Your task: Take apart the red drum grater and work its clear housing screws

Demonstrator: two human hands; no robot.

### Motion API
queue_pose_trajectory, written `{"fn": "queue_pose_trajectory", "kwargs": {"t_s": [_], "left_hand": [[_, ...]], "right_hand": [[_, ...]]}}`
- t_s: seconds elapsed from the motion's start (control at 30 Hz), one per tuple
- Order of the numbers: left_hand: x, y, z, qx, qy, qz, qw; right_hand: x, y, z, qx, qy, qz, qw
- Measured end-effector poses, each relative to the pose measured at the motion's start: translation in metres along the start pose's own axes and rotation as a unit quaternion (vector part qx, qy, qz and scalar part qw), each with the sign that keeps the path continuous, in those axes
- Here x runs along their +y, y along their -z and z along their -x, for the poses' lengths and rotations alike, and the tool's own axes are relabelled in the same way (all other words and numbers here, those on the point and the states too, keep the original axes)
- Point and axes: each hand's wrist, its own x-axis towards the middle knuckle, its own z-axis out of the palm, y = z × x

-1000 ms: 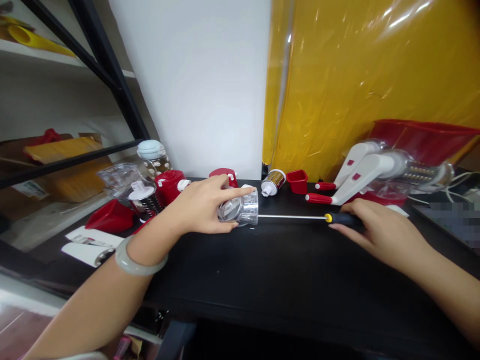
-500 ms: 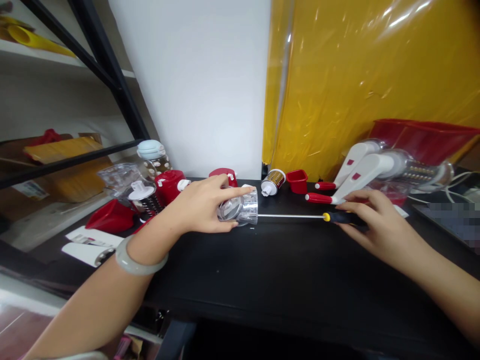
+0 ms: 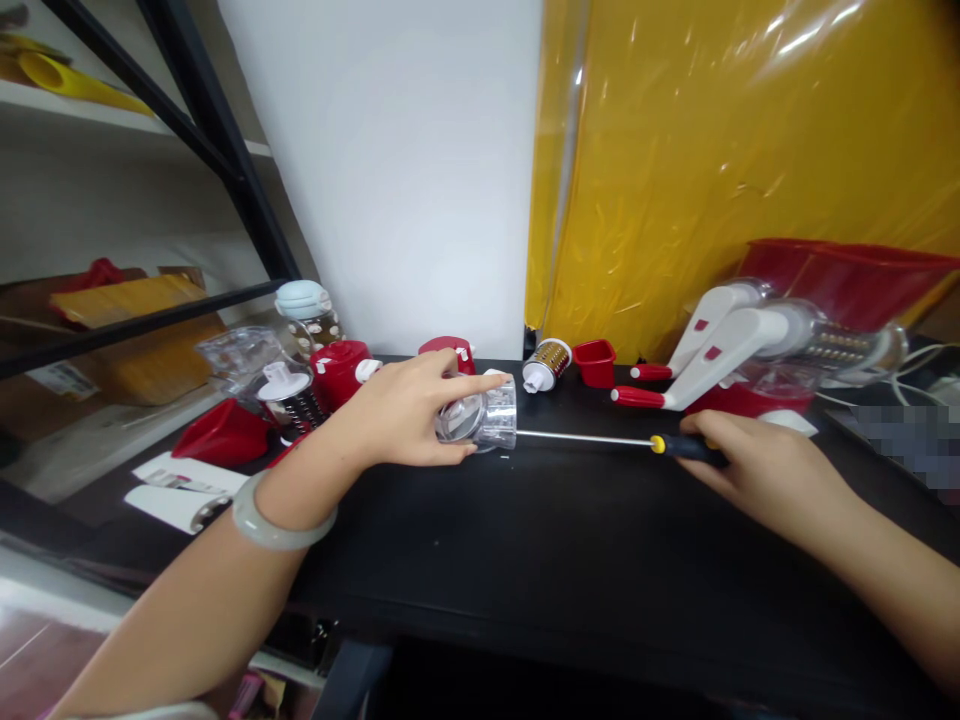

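My left hand [image 3: 421, 408] grips a clear plastic housing [image 3: 498, 412] lying on its side on the black table, with the index finger stretched along its top. My right hand [image 3: 757, 462] is wrapped round the black and yellow handle of a screwdriver [image 3: 585, 438]. Its long shaft lies level, and the tip enters or touches the housing's right end; the exact contact is too small to make out. Behind the housing are a red plastic part [image 3: 448, 350], a grater drum [image 3: 547, 364] with a white hub, and a small red cup [image 3: 595, 362].
On the right stand rotary graters with white cranks [image 3: 731, 345] and red handles, before a red bin [image 3: 840, 280]. At left are a red base [image 3: 341, 372], a red pusher [image 3: 221, 433], another drum [image 3: 289, 398], a blue-lidded jar [image 3: 304, 310] and white parts [image 3: 169, 505].
My right hand has closed more fully round the screwdriver handle, its fingers curling in. The handle end has dropped slightly. My left hand and the housing have stayed in place.
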Motion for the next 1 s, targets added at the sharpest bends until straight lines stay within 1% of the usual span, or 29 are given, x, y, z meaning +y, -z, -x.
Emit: {"fn": "queue_pose_trajectory", "kwargs": {"t_s": [0.17, 0.47, 0.73, 0.83, 0.93, 1.0], "left_hand": [[0.0005, 0.0011, 0.0000, -0.007, 0.001, 0.002, 1.000], [0.0010, 0.0007, -0.0003, -0.012, 0.009, 0.005, 1.000], [-0.0006, -0.0012, -0.0004, 0.002, 0.002, 0.003, 1.000], [-0.0008, -0.0017, -0.0004, 0.005, -0.003, 0.003, 1.000], [-0.0015, -0.0024, -0.0001, 0.009, -0.004, 0.004, 1.000], [-0.0018, -0.0025, 0.0002, 0.010, -0.006, 0.004, 1.000]], "right_hand": [[-0.0017, 0.0028, -0.0018, 0.016, 0.004, -0.013, 1.000], [-0.0012, 0.0058, -0.0063, 0.003, 0.029, -0.059, 0.998], [-0.0005, 0.0020, -0.0012, 0.070, 0.041, -0.017, 0.997], [-0.0013, 0.0013, -0.0009, 0.063, 0.027, -0.026, 0.997], [-0.0025, 0.0003, -0.0020, 0.043, 0.004, -0.039, 0.998], [-0.0033, -0.0006, -0.0029, 0.026, 0.001, -0.036, 0.999]]}}
